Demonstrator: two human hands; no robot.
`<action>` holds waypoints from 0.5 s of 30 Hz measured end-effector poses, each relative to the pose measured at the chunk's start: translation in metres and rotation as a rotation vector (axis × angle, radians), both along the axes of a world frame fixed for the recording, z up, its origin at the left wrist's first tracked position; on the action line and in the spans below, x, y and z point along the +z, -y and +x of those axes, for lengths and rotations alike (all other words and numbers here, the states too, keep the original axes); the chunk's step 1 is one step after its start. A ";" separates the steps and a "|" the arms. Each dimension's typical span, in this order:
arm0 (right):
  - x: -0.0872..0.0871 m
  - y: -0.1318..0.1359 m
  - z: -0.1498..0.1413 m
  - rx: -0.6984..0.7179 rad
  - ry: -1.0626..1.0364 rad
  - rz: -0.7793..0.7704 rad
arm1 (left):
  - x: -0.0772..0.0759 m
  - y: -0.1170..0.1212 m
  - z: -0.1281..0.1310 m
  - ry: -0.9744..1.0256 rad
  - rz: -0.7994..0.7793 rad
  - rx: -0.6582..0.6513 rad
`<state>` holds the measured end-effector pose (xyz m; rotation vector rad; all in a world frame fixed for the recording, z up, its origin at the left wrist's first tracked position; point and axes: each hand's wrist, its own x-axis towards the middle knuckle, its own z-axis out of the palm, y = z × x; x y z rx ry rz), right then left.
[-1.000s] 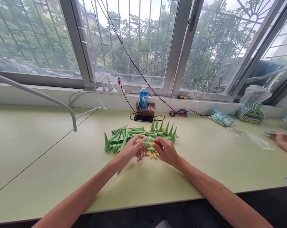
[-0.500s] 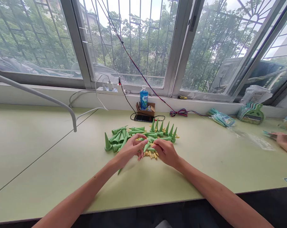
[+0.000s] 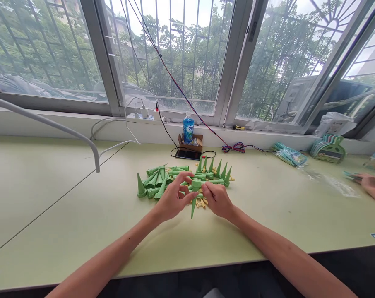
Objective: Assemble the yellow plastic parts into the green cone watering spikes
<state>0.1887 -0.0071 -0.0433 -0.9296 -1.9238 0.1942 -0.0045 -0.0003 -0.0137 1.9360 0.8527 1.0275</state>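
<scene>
Taking the blue bottle [image 3: 188, 130] as the landmark, the near edge of the table [image 3: 82, 223] lies far in front of it, with both forearms crossing that edge. Broad stretches of pale tabletop spread left and right on the bottle's near side, giving the elbows room. Left of the bottle, a white tube [image 3: 72, 127] hangs over the table; well to its right is another person's hand [image 3: 369, 182].

Directly in front of the bottle, a green spike [image 3: 193, 209] sits between the hands. The right hand [image 3: 218, 200] pinches narrowly at the right side of its collar. The left hand [image 3: 171, 198] makes a wider curve, thumb across the shaft and forefinger arched to the collar; whether it bears the spike I cannot tell.

The spike is plain light green, broad at the collar and tapering to a fine tip, which points away from the bottle. Matching green spikes [image 3: 155, 182] lie heaped front-left of the bottle, and yellow pieces [image 3: 203, 203] lie in front of it.
</scene>
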 end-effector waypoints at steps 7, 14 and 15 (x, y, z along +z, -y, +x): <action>0.006 0.003 -0.004 -0.033 -0.088 -0.010 | 0.002 0.002 0.003 0.000 0.036 0.071; 0.009 0.005 -0.004 -0.009 -0.194 -0.044 | 0.008 0.002 0.005 0.147 -0.098 0.015; 0.009 0.004 -0.004 -0.006 -0.202 -0.047 | 0.009 0.002 0.005 0.164 -0.126 0.005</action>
